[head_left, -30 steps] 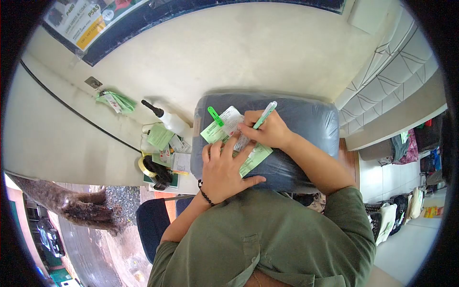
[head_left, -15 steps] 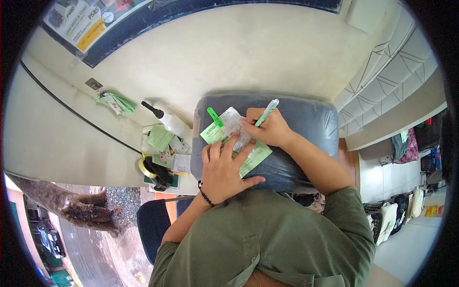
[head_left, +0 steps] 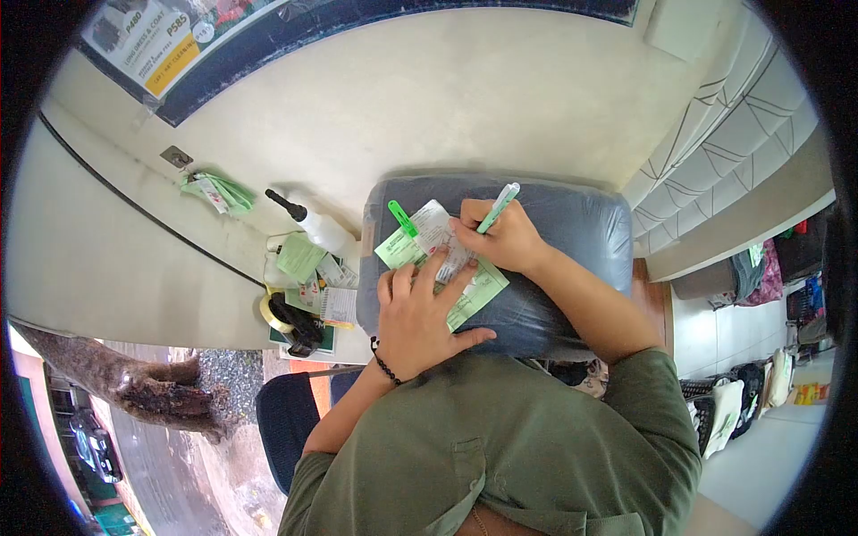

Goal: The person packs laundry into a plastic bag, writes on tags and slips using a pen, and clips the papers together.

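Observation:
My right hand (head_left: 508, 236) is closed around a white and light-green pen (head_left: 499, 208), its lower end over the papers and hidden by my fingers. My left hand (head_left: 420, 308), with a dark beaded bracelet (head_left: 385, 364) at the wrist, lies flat with fingers spread on the papers. Under it are a green printed slip (head_left: 483, 290) and a white slip (head_left: 432, 221) on top. A bright green clip (head_left: 402, 218) sits at the slips' upper left edge. Everything rests on a dark-blue bundle wrapped in clear plastic (head_left: 572, 223).
Left of the bundle stand a white bottle with a black nozzle (head_left: 326, 231), a roll of yellow tape (head_left: 273, 312) and a small spiral notepad (head_left: 339, 305). Green slips (head_left: 219, 192) hang on the wall. A dark chair (head_left: 284, 420) is at lower left, folded clothes (head_left: 728, 411) at right.
The pen and my right hand have shifted very slightly over the white slip. My left hand stays in the same place on the papers.

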The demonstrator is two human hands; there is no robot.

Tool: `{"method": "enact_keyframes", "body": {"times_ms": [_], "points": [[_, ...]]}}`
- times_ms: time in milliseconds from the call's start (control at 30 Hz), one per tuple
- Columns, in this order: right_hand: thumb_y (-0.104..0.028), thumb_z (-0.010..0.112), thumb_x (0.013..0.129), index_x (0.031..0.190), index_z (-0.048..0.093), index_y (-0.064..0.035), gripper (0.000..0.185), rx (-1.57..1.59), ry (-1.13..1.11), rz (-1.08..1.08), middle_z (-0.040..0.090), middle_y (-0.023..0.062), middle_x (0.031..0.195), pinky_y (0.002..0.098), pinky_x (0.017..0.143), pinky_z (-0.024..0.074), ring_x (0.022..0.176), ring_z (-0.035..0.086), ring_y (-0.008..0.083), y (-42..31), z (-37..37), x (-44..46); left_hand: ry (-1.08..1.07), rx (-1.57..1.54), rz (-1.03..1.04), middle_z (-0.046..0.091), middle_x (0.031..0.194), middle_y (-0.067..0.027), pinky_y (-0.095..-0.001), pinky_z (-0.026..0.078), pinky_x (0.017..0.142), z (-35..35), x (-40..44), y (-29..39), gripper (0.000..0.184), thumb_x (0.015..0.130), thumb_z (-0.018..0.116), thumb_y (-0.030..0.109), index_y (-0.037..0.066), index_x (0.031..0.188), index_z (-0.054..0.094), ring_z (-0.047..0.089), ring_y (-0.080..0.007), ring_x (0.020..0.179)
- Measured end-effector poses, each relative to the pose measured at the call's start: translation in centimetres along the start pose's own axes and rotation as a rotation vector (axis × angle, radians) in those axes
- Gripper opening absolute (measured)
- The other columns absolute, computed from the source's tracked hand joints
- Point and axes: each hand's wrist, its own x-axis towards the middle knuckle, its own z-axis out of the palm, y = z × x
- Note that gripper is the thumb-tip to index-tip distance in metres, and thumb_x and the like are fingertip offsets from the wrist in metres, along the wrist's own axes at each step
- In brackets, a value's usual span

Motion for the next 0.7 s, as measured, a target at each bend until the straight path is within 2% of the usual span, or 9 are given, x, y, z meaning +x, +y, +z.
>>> {"method": "enact_keyframes", "body": {"times_ms": [100, 200, 300, 400, 467, 500, 600, 700], "points": [[-0.011, 0.068, 0.086, 0.068, 0.051, -0.0020, 0.026, -0.001, -0.003, -0.023, 0.048, 0.0076, 0.059, 0.0337, 0.049, 0.0368, 0.052, 0.042, 0.0169, 0.3, 0.0, -0.1, -0.009, -0.010, -0.008, 0.048, 0.136, -0.0113, -0.0540, 0.029, 0.100, -0.1, 0.0, 0.0, 0.086, 0.067, 0.059, 0.082, 0.024, 0.130, 0.062, 0.042, -0.0363, 0.117], [-0.010, 0.068, 0.085, 0.068, 0.050, -0.0021, 0.026, 0.070, 0.017, 0.044, 0.047, 0.0080, 0.059, 0.0339, 0.050, 0.0368, 0.052, 0.042, 0.0181, 0.4, 0.1, 0.0, -0.017, -0.021, -0.012, 0.048, 0.136, -0.0114, -0.0538, 0.029, 0.100, -0.2, 0.1, 0.1, 0.086, 0.067, 0.059, 0.082, 0.023, 0.130, 0.062, 0.042, -0.0363, 0.117], [-0.009, 0.068, 0.085, 0.068, 0.049, -0.0019, 0.027, 0.007, 0.004, -0.026, 0.045, 0.0077, 0.058, 0.0340, 0.049, 0.0361, 0.052, 0.041, 0.0168, 0.2, 0.0, 0.1, -0.014, -0.019, -0.010, 0.048, 0.137, -0.0115, -0.0537, 0.029, 0.100, -0.2, 0.1, 0.0, 0.086, 0.067, 0.059, 0.082, 0.024, 0.130, 0.061, 0.042, -0.0363, 0.117], [-0.009, 0.067, 0.086, 0.068, 0.048, -0.0016, 0.028, -0.010, 0.023, -0.016, 0.044, 0.0060, 0.057, 0.0334, 0.050, 0.0356, 0.052, 0.040, 0.0148, 0.1, 0.2, 0.2, -0.008, -0.020, -0.009, 0.047, 0.137, -0.0114, -0.0537, 0.028, 0.100, -0.1, -0.1, -0.1, 0.086, 0.067, 0.059, 0.082, 0.024, 0.131, 0.061, 0.042, -0.0362, 0.116], [-0.011, 0.067, 0.088, 0.066, 0.047, -0.0030, 0.031, 0.097, -0.004, 0.035, 0.044, 0.0033, 0.058, 0.0322, 0.050, 0.0345, 0.053, 0.040, 0.0136, 0.2, 0.0, 0.2, -0.004, -0.036, -0.008, 0.047, 0.138, -0.0112, -0.0537, 0.028, 0.100, -0.1, -0.1, -0.1, 0.086, 0.067, 0.059, 0.082, 0.024, 0.131, 0.062, 0.042, -0.0361, 0.115], [-0.012, 0.067, 0.089, 0.065, 0.047, -0.0037, 0.032, 0.148, -0.015, 0.059, 0.044, 0.0019, 0.058, 0.0316, 0.050, 0.0340, 0.053, 0.040, 0.0129, 0.4, -0.2, 0.3, 0.003, -0.066, -0.004, 0.048, 0.138, -0.0105, -0.0521, 0.029, 0.100, -0.4, 0.1, -0.1, 0.081, 0.069, 0.062, 0.077, 0.024, 0.130, 0.062, 0.043, -0.0351, 0.115], [-0.017, 0.065, 0.092, 0.063, 0.046, -0.0069, 0.036, 0.487, 0.024, 0.320, 0.046, -0.0006, 0.062, 0.0286, 0.053, 0.0339, 0.058, 0.042, 0.0106, 1.0, -1.0, 0.7, 0.024, -0.155, 0.004, 0.050, 0.137, -0.0087, -0.0484, 0.031, 0.099, -1.1, 0.1, -0.9, 0.066, 0.073, 0.070, 0.062, 0.023, 0.127, 0.064, 0.044, -0.0324, 0.114], [-0.019, 0.062, 0.096, 0.064, 0.046, -0.0089, 0.037, 0.764, 0.087, 0.334, 0.049, 0.0008, 0.067, 0.0278, 0.056, 0.0345, 0.065, 0.045, 0.0090, 1.5, -0.8, 0.8, 0.021, -0.250, -0.022, 0.051, 0.135, -0.0077, -0.0468, 0.032, 0.098, 1.1, -0.3, -3.5, 0.054, 0.076, 0.074, 0.047, 0.022, 0.123, 0.065, 0.045, -0.0310, 0.114]]}}
